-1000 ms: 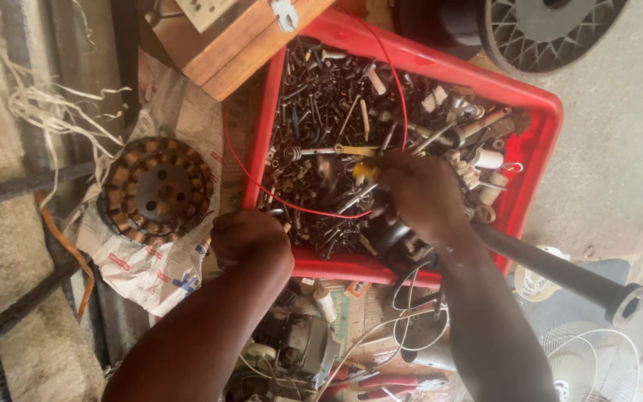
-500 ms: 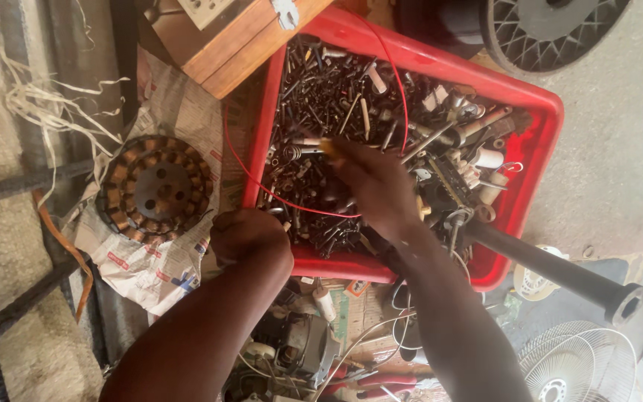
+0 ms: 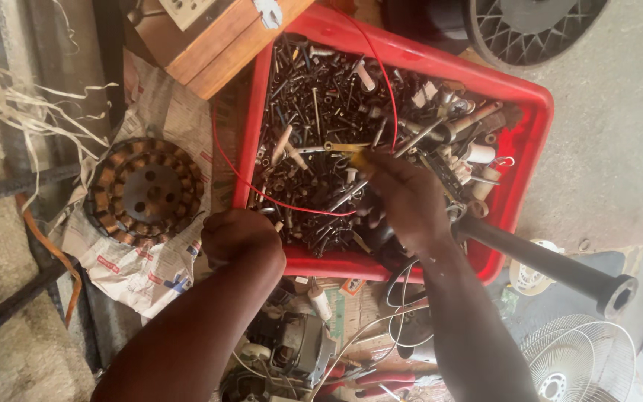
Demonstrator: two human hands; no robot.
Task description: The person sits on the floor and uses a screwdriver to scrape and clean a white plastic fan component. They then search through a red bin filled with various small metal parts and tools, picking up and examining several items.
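Right hand [image 3: 403,199] down inside red plastic tray [image 3: 519,160], fingers spread narrow and curled over the heap of screws and bolts [image 3: 321,119], sorting through by touch; whether anything is pinched, cannot tell. Left hand [image 3: 238,234] balled into a fist at the tray's near-left rim, apparently bracing it; contents of fist hidden. Thin red wire [image 3: 292,202] looped across the heap. Black pipe [image 3: 552,264] resting over the tray's near-right corner. Copper-wound motor stator [image 3: 145,190] parked aside on newspaper [image 3: 139,272], left of tray. Wooden box [image 3: 210,37] at far-left corner. Fan guard [image 3: 574,365] near right.
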